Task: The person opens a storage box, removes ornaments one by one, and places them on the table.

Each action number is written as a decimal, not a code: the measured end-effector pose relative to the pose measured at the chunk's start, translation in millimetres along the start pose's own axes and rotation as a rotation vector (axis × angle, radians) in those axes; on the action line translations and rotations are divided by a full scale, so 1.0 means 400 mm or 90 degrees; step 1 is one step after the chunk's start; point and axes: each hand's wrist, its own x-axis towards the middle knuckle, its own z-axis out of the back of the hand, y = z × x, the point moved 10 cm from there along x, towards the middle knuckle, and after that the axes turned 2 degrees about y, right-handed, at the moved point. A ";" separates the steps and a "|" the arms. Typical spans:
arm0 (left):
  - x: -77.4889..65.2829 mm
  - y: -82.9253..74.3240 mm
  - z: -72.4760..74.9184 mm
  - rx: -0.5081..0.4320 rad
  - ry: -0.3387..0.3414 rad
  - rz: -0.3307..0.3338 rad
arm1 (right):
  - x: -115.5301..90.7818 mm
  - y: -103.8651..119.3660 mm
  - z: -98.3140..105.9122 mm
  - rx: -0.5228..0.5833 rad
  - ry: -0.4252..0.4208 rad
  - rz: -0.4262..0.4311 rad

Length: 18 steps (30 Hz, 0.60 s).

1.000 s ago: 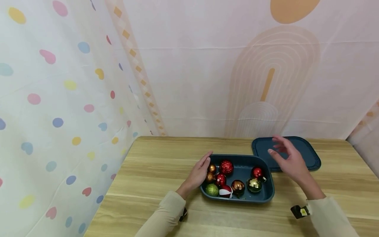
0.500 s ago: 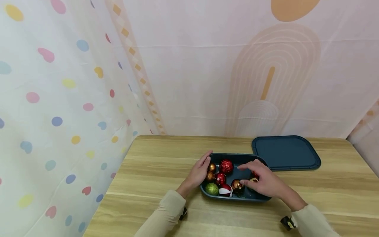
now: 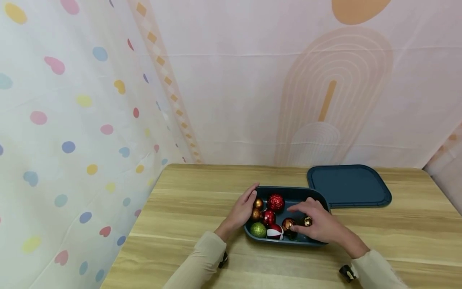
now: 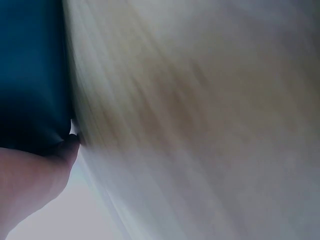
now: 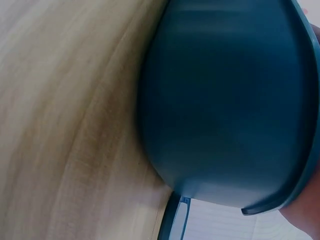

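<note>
A dark blue box (image 3: 299, 193) filled with Christmas baubles stands on the table. My left hand (image 3: 240, 212) grips its left end, thumb at the rim; a finger lies against the box wall in the left wrist view. Over the right half reaches my right hand (image 3: 321, 223), thumb and index finger spread apart, thumb tip by a shiny copper bauble (image 3: 288, 224). A gold bauble (image 3: 307, 222) is partly covered by this hand, and the red one beside it is hidden. Leftward lie a glittery red bauble (image 3: 276, 202), a green bauble (image 3: 258, 230) and a red-and-white bauble (image 3: 275, 232).
Behind the box, to the right, a dark blue lid (image 3: 350, 185) lies flat near the table's back edge. The wooden table (image 3: 187, 208) meets patterned cloth hangings (image 3: 231, 100) at the back and left.
From above the lid, my right hand has come left and down into the box, then shifted slightly toward the copper bauble. My left hand has stayed at the box's left end.
</note>
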 end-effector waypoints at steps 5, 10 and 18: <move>-0.002 -0.001 -0.002 0.000 0.005 0.000 | 0.002 -0.004 -0.010 -0.031 0.007 -0.010; -0.003 0.001 -0.002 -0.001 0.004 0.005 | 0.004 -0.008 -0.027 -0.067 0.027 -0.021; 0.002 0.004 -0.001 0.004 0.000 0.004 | 0.004 -0.007 -0.036 -0.101 0.036 -0.034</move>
